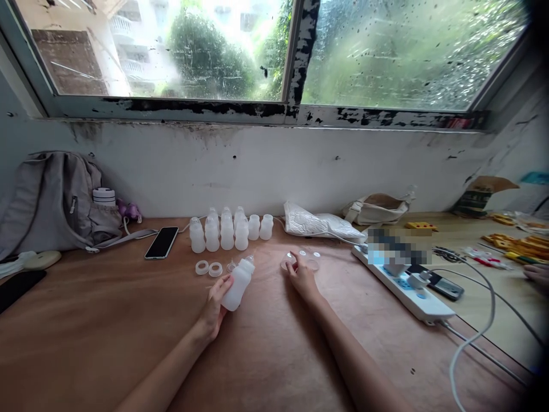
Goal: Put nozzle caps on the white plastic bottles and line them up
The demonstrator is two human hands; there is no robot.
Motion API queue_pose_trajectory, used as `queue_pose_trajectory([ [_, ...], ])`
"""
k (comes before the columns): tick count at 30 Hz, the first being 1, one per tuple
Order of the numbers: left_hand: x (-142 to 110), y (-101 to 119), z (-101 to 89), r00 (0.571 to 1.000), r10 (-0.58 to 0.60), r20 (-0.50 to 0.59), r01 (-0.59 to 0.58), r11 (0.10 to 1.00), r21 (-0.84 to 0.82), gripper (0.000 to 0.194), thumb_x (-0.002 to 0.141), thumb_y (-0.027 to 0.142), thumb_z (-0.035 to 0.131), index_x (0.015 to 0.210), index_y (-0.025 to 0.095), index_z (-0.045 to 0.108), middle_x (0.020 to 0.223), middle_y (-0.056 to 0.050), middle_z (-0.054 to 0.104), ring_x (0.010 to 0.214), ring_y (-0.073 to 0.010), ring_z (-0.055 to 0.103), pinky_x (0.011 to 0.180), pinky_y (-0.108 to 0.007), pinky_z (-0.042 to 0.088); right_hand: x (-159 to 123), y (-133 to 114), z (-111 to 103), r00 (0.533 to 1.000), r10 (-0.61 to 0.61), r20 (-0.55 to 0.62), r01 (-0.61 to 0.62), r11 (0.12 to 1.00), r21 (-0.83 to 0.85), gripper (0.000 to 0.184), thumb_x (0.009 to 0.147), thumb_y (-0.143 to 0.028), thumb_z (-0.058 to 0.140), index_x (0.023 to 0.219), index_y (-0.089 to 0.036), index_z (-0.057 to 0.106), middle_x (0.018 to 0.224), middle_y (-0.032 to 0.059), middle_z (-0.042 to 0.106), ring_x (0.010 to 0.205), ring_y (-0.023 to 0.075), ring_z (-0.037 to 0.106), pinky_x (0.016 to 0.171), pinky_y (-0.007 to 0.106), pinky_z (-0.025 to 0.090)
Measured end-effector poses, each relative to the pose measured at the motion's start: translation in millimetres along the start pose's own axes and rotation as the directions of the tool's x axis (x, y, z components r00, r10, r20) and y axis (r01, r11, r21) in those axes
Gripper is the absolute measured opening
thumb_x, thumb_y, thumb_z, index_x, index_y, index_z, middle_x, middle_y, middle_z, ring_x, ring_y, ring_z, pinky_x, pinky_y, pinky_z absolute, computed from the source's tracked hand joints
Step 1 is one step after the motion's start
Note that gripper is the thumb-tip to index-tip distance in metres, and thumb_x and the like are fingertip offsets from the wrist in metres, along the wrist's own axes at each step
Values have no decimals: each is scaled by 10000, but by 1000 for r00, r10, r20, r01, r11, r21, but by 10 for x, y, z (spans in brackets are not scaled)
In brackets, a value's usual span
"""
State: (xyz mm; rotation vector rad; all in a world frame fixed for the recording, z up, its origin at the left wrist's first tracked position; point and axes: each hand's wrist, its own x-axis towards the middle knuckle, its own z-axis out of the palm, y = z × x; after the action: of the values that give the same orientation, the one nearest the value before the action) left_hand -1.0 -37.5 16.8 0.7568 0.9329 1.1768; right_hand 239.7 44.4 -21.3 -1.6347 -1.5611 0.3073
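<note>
My left hand is wrapped round a frosted baby bottle, held tilted above the table with its collar and teat up to the right. Just behind it lies a clear teat, partly hidden, beside two white collar rings. With fingertips on a clear cap, my right hand rests low over the table; its grip is partly hidden. More clear caps lie around those fingers. Frosted bottles stand upright in rows at the back, most topped with teats, two at the right end without.
A phone and a grey backpack are on the left. A silvery packet lies by the wall. To the right are a power strip with cables, a second phone, yellow parts and another person's hand.
</note>
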Motion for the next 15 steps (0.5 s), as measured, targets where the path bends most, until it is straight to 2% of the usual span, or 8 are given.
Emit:
queue_pose_trajectory([
  [2, 3, 10, -7, 1000, -3, -1, 3, 999, 41, 378, 674, 438, 592, 944, 178, 553, 835, -35, 564, 698, -145, 546, 540, -213, 415, 12, -2, -9, 999, 36, -26, -35, 997, 64, 407, 688, -359, 505, 1012, -117, 550, 603, 14, 513, 561, 169, 494, 602, 310, 387],
  [4, 12, 20, -17, 1000, 10, -1, -9, 996, 91, 362, 673, 432, 594, 926, 176, 559, 815, -26, 563, 685, -134, 534, 530, -198, 392, 6, -49, -38, 992, 127, -29, -115, 957, 265, 382, 622, -393, 598, 907, -141, 562, 689, 30, 533, 600, 165, 504, 590, 309, 405],
  [7, 20, 35, -18, 999, 54, -3, -53, 982, 184, 327, 673, 419, 597, 882, 169, 585, 773, -16, 571, 651, -120, 514, 521, -188, 357, -48, -190, -81, 971, 219, 91, -230, 777, 586, 393, 599, -434, 640, 864, -165, 532, 823, 50, 554, 667, 164, 534, 568, 301, 448],
  [10, 22, 47, -8, 996, 85, -10, -80, 966, 248, 313, 664, 424, 601, 833, 160, 606, 738, -12, 585, 622, -120, 511, 531, -198, 349, -159, -386, -90, 956, 148, 254, -293, 561, 774, 375, 651, -393, 630, 947, -186, 529, 861, 34, 567, 707, 143, 547, 620, 296, 477],
  [12, 26, 48, -7, 995, 99, -23, -89, 960, 266, 315, 664, 425, 599, 830, 157, 609, 724, -12, 589, 611, -120, 511, 541, -204, 351, -245, -512, -75, 935, 69, 347, -340, 453, 824, 382, 664, -347, 640, 999, -192, 540, 877, 30, 570, 722, 133, 545, 634, 286, 479],
  [15, 43, 46, -23, 991, 132, -35, -117, 953, 280, 307, 655, 414, 612, 816, 153, 608, 738, -18, 596, 622, -124, 518, 548, -203, 357, -354, -648, -43, 903, 6, 430, -387, 448, 806, 365, 672, -336, 641, 989, -171, 568, 851, 36, 583, 717, 134, 543, 610, 277, 479],
])
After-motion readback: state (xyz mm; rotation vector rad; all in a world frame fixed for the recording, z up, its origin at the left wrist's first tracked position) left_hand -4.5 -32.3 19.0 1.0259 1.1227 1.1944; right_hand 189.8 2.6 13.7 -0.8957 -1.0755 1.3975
